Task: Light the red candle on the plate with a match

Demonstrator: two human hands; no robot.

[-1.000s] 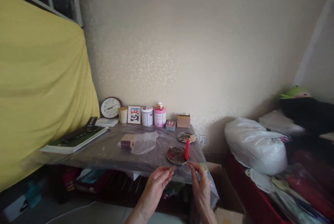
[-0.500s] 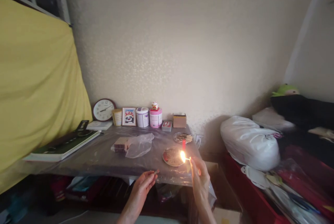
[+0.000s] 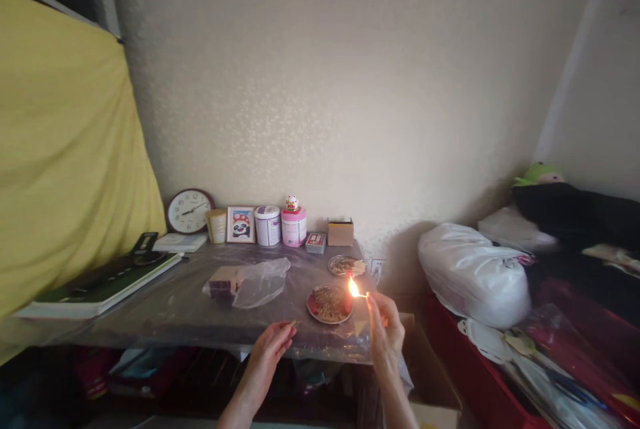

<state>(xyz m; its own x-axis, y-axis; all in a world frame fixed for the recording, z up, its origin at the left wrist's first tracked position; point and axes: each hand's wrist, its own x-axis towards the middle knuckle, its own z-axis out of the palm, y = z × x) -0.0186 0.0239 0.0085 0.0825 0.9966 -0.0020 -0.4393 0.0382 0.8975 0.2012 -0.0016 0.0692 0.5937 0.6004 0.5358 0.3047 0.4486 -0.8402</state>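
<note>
My right hand [image 3: 386, 332], at the table's front right corner, pinches a burning match [image 3: 364, 295] between thumb and fingers. Its bright flame [image 3: 354, 287] points up and left, partly covering something red behind it. Just left of the flame, a round plate [image 3: 311, 312] holds a heap of small tan bits over a red patch. A second plate [image 3: 331, 269] with pale sticks lies farther back. My left hand [image 3: 270, 349] is closed near the table's front edge, the tip of a small thin item [image 3: 293, 324] poking from its fingertips; the rest is hidden.
On the plastic-covered table [image 3: 175, 302] lie a small block-like pack [image 3: 224, 281] and a clear plastic bag [image 3: 263, 286]. A clock [image 3: 189, 211], picture frame [image 3: 241, 225], tins [image 3: 294, 229] and small box [image 3: 341, 232] line the wall. A white bag [image 3: 473, 276] sits right.
The flame has risen slightly and leans up more. The red stick seen upright behind it is now mostly hidden. The view has shifted a little; both hands keep their grips.
</note>
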